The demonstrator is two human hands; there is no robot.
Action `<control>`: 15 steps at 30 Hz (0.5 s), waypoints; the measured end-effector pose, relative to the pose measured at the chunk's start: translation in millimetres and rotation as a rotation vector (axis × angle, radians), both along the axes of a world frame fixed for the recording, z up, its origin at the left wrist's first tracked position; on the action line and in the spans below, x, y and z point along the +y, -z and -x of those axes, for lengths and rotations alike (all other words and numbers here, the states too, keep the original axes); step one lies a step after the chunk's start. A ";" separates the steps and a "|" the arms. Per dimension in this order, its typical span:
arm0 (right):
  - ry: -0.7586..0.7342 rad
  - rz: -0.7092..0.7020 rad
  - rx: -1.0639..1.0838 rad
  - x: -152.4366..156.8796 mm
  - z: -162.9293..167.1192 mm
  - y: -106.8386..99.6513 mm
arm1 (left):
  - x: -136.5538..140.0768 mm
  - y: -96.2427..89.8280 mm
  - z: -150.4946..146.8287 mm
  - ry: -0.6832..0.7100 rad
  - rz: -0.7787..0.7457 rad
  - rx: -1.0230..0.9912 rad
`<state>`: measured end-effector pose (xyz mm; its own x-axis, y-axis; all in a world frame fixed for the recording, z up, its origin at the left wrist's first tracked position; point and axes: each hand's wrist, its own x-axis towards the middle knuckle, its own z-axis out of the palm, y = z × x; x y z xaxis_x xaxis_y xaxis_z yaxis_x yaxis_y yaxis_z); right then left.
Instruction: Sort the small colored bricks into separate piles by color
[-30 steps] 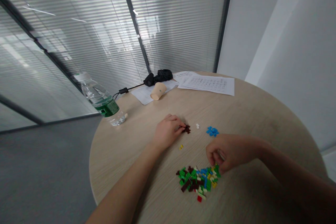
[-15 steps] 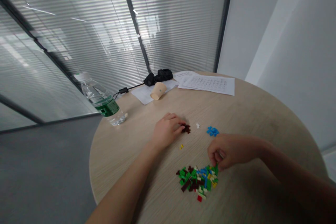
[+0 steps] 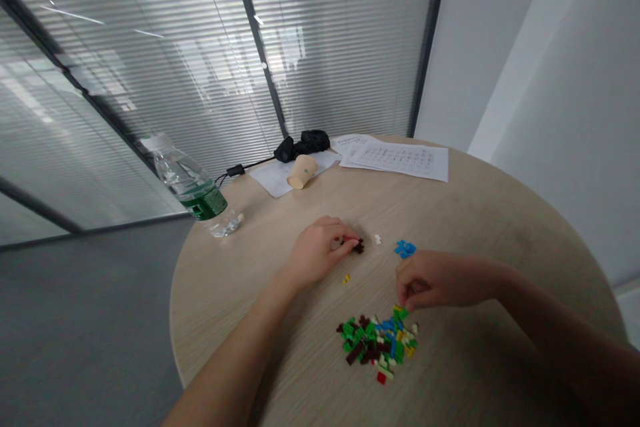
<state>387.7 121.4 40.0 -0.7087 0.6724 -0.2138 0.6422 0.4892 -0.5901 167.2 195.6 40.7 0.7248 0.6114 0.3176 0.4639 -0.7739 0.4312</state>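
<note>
A mixed pile of small toy bricks (image 3: pixel 373 343), in green, brown, blue, yellow, cream and red, lies on the round table near me. My right hand (image 3: pixel 425 280) is at the pile's far right edge, thumb and finger pinched on a green toy brick (image 3: pixel 401 313) with a bit of yellow beside it. My left hand (image 3: pixel 323 250) rests over a small heap of dark brown bricks (image 3: pixel 359 248), thumb and forefinger drawn together; what lies between them is hidden. Two tiny yellow bricks (image 3: pixel 346 278) sit between my hands. Beyond are a white piece (image 3: pixel 378 239) and a blue cluster (image 3: pixel 405 249).
On the left of the wooden table (image 3: pixel 500 227) stands a water bottle (image 3: pixel 205 200) with a green label. A paper cup (image 3: pixel 303 172) lies on its side at the back, by a black bundle (image 3: pixel 313 142) with a cord. Printed sheets (image 3: pixel 400 159) lie to its right.
My right hand has moved slightly up and left, and the green brick has shifted with its fingertips. My left thumb and forefinger have come together over the brown heap.
</note>
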 end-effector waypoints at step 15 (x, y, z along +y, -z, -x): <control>0.356 -0.582 0.379 4.7 16.3 6.8 | -19.0 -7.9 -11.0 0.125 0.526 -0.071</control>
<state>371.4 126.1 33.1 -0.3835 0.8026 0.4568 0.6241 0.5899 -0.5124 178.2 176.6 48.6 0.7897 0.6120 0.0430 0.3378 -0.4923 0.8022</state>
